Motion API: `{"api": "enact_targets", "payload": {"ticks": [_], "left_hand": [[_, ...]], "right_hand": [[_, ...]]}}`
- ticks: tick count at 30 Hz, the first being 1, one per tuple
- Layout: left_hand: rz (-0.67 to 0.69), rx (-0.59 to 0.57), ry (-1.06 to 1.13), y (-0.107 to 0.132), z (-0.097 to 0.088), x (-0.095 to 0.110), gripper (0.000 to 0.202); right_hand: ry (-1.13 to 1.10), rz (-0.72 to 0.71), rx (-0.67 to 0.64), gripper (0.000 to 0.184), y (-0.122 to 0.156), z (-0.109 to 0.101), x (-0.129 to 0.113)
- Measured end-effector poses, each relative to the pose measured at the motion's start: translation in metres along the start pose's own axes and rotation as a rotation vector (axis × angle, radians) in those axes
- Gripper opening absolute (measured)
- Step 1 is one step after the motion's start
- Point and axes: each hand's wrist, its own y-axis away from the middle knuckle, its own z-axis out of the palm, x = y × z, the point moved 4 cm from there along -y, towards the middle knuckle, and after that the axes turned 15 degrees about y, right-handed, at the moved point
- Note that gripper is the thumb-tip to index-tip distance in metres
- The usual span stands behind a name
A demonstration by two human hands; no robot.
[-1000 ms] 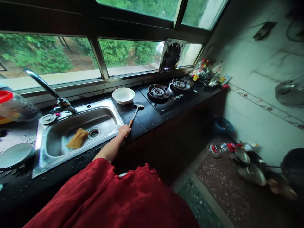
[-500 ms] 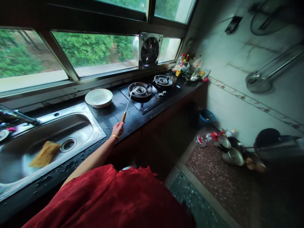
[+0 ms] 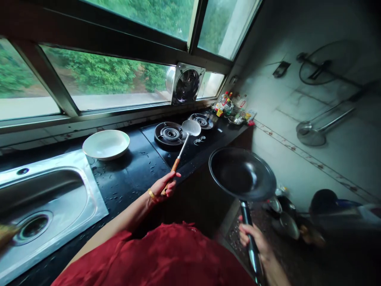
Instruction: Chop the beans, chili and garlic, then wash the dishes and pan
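Note:
My left hand [image 3: 164,186] is closed round the wooden handle of a metal spatula [image 3: 186,137], whose blade hovers over the gas stove [image 3: 178,137] between its two burners. My right hand [image 3: 253,238] grips the long handle of a black wok [image 3: 242,172], held level in the air just off the counter's front edge. A white bowl [image 3: 106,143] sits on the black counter [image 3: 131,174] left of the stove.
A steel sink [image 3: 44,206] lies at the left with a yellow sponge [image 3: 6,234] at the frame edge. An exhaust fan [image 3: 186,83] is set in the window. Bottles [image 3: 230,107] crowd the counter's far end. Pots and lids [image 3: 288,218] lie on the floor. Ladles [image 3: 315,133] hang on the wall.
The spatula has been lifted off the counter and carried right, over the stove. My right hand has come into view holding up the black wok. The view has swung right.

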Motion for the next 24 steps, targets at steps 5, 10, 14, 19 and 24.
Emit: {"api": "enact_targets", "payload": {"ticks": [5, 10, 14, 19, 24], "left_hand": [[-0.036, 0.023, 0.133, -0.040, 0.031, 0.026, 0.020], [0.010, 0.114, 0.178, -0.081, 0.053, 0.048, 0.021], [0.109, 0.221, 0.230, -0.120, 0.057, 0.059, 0.024], [0.259, 0.355, 0.346, -0.169, 0.062, 0.069, 0.024], [0.347, 0.412, 0.430, -0.209, 0.060, 0.078, 0.028]], "right_hand": [[-0.015, -0.059, -0.311, 0.037, -0.079, 0.088, -0.091], [0.120, -0.069, -0.477, 0.037, -0.152, 0.161, -0.129], [0.242, -0.053, -0.675, 0.036, -0.204, 0.203, -0.158], [0.364, -0.037, -0.888, 0.040, -0.262, 0.233, -0.190], [0.418, -0.042, -1.045, 0.040, -0.308, 0.244, -0.206]]}}
